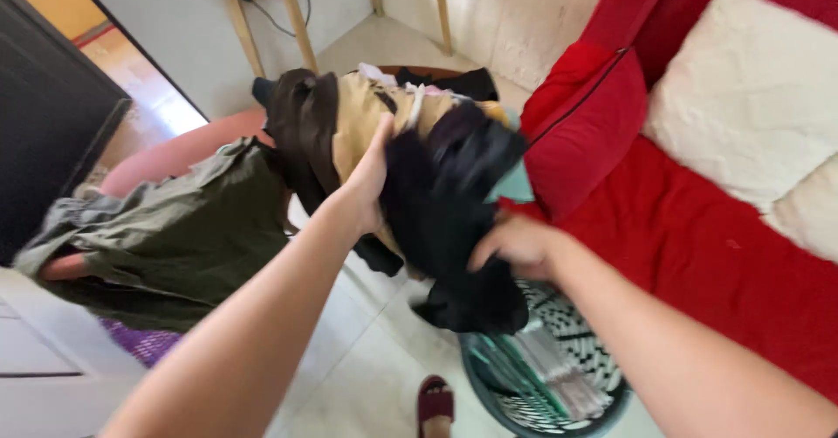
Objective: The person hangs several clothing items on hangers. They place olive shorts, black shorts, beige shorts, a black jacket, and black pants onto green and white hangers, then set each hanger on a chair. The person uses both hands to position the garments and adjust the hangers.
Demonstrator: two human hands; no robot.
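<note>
Two hands on one bundle [436, 167] of clothes, lifted clear above the basket [559, 386], mid-air between the sofa [698, 246] and a pink chair [175, 154]. Brown, tan and black cloth bunched together, with a black end hanging low and almost touching the basket rim.

Left hand [371, 180] laid up against the tan cloth, fingers extended, thumb hidden behind the fold; pressed or clamped, cannot tell. Right hand [515, 244] blurred with motion, fingers curled into the black cloth from below, gripping it.

Step in hand, by the look of it: hauling laundry out of the basket as a single load. More striped and green cloth left inside the basket.

Olive garment [175, 228] draped over the chair, just left of the bundle. Red cushion [585, 124] close on the right, white cushion [751, 89] further back. Sandalled foot [435, 400] on the tiled floor beside the basket.

For any next move: firm hold from both sides, support under the drooping black end, and room to keep clear of the olive garment and the red cushion.
</note>
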